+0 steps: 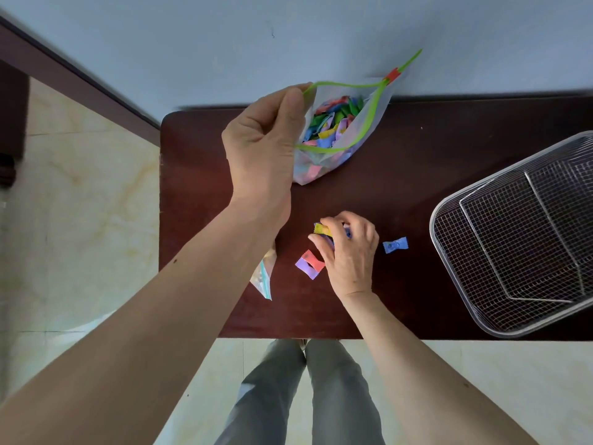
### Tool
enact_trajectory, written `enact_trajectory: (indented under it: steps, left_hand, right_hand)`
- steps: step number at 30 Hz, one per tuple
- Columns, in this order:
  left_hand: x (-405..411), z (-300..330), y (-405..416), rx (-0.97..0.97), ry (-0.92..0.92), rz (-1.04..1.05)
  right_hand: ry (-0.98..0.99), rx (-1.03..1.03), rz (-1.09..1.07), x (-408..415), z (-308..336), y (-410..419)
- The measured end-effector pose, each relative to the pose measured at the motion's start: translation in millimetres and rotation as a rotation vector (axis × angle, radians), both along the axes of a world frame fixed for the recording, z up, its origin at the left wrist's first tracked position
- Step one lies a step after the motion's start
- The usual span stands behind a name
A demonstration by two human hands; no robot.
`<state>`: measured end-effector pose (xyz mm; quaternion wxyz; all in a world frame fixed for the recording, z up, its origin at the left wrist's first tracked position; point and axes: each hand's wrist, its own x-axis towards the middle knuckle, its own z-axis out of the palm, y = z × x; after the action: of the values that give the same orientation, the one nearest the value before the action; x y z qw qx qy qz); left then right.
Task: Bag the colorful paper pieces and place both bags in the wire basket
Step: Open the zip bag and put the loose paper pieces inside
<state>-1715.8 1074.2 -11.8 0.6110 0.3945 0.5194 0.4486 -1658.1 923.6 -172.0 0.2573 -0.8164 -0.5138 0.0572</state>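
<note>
My left hand [261,146] pinches the green zip rim of a clear bag [333,146] and holds its mouth wide above the dark table. The bag holds many colourful paper pieces. Nearer the front edge, my right hand [348,248] closes on a small bunch of paper pieces [322,230], yellow and blue showing between the fingers. A purple and a red piece [308,264] lie just left of that hand, and a blue piece [395,245] lies to its right. A second bag [264,277] lies partly hidden under my left forearm. The wire basket [449,284] stands at the right.
The dark wooden table [401,175] stands against a pale blue wall. The wire basket overhangs the table's front right edge. Pale tiled floor lies to the left and in front, where my legs in grey trousers show.
</note>
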Motion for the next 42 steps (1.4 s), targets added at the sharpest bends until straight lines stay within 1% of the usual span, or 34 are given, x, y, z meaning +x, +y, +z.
enact_trajectory:
  steps: [6,8,10,12,14,16,18,19,21,23,27,29,32,34,37,39,42]
  left_hand:
    - [1.5,2.7,-3.9,0.012,0.019,-0.012]
    - [1.3,2.7,-4.1,0.006,0.022,-0.011]
    - [0.4,2.9,-4.3,-0.001,0.025,-0.003]
    - [0.2,3.2,-5.4,-0.003,0.022,-0.003]
    - [0.3,4.2,-7.4,-0.014,0.015,-0.008]
    - [0.6,5.1,-8.7,-0.036,0.011,-0.007]
    - [1.1,6.8,-9.4,-0.053,0.021,-0.014]
    - [1.5,7.5,-9.9,-0.063,0.030,-0.016]
    - [3.5,10.2,-12.0,-0.088,0.046,-0.005]
    - [6.7,13.5,-15.3,-0.107,0.059,0.015]
    - [11.3,21.4,-24.2,-0.131,0.100,0.016]
    - [13.4,25.3,-27.9,-0.142,0.103,0.011]
    - [15.1,30.8,-33.0,-0.156,0.107,0.016]
    - [16.0,33.7,-35.5,-0.156,0.112,0.018]
    - [17.5,38.6,-37.2,-0.167,0.114,0.043]
    - [20.2,43.0,-38.0,-0.202,0.064,0.073]
    - [22.0,44.7,-34.9,-0.215,0.062,0.118]
  right_hand:
    - [-0.043,0.116,0.114,14.6,1.9,15.6]
    - [0.011,0.148,0.067,20.6,1.2,21.8]
    - [0.123,0.192,0.001,24.6,3.5,25.5]
    - [0.249,0.254,-0.088,27.7,10.9,28.4]
    - [0.446,0.275,-0.250,29.8,24.3,32.3]
    - [0.734,0.250,-0.437,31.1,41.7,36.6]
    - [1.016,0.292,-0.594,34.3,64.8,40.1]
    - [1.121,0.326,-0.646,35.5,78.3,41.8]
    - [1.279,0.410,-0.690,37.6,108.2,46.1]
    - [1.407,0.528,-0.685,39.6,138.1,52.9]
    - [1.581,0.720,-0.608,45.1,184.7,76.8]
    - [1.599,0.776,-0.575,47.0,199.2,93.8]
    - [1.562,0.815,-0.547,45.9,206.8,118.3]
    - [1.529,0.806,-0.581,43.9,205.4,130.0]
    - [1.432,0.802,-0.611,36.3,201.9,138.2]
    - [1.346,0.769,-0.589,32.9,199.6,137.0]
    - [1.256,0.727,-0.542,31.0,194.6,131.3]
